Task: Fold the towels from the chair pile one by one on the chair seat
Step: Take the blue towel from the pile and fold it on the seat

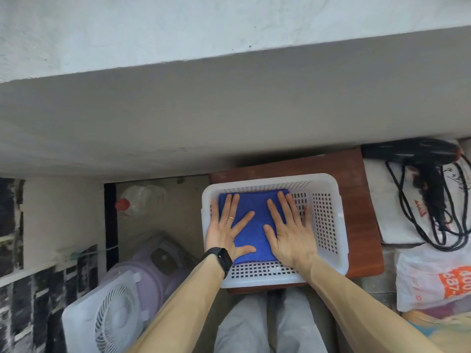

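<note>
A folded blue towel [254, 220] lies flat in the left part of a white perforated plastic basket [328, 220]. The basket stands on a reddish-brown wooden seat [362, 200]. My left hand [226, 230], with a ring and a black wristband, presses flat on the towel's left half, fingers straight and spread. My right hand [288, 230] presses flat on the towel's right half, its outer fingers over the basket floor. No pile of towels is in view.
A grey ledge and wall [178, 123] run across the back. A white fan [112, 317] and a plastic bottle with a red cap [137, 202] are at the left. A black hair dryer with its cord [430, 174] and bags [433, 276] lie at the right.
</note>
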Available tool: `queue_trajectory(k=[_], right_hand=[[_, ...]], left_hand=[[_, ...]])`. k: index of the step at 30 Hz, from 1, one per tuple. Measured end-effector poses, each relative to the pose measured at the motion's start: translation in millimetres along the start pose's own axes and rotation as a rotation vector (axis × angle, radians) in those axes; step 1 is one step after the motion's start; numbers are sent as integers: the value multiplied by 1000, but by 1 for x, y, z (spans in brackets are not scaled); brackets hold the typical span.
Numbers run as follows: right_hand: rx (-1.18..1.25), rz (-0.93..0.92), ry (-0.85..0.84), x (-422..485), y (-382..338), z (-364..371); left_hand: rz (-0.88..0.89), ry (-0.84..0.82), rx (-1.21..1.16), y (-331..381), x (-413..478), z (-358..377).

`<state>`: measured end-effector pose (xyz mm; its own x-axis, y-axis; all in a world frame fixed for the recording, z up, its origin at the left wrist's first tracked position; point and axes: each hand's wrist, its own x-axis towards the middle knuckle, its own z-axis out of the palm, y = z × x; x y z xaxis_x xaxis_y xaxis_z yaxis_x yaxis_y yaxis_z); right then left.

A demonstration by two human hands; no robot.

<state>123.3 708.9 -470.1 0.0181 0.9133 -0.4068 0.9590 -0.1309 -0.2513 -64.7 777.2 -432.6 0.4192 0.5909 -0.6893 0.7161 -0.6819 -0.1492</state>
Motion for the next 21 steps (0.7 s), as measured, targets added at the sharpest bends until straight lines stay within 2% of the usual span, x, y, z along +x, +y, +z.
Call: queue_trajectory(k=[4,11,13,17,21], right_hand=[[-6,6,-30,1,0,-4],[67,-28,-227,-3,-5,-36],[25,-98,-250,-9,-2,-60],[42,-164,-190,-42,5,-116],[91,-305,-245,-83,-9,-158]], left_hand=[[-23,-13,14,2,-2,-2],[-184,22,-35,18,-40,-25],[-268,47,-121,26,-61,-32],[-450,43,-273,44,-121,-37],[-714,181,-708,70,-197,-35]])
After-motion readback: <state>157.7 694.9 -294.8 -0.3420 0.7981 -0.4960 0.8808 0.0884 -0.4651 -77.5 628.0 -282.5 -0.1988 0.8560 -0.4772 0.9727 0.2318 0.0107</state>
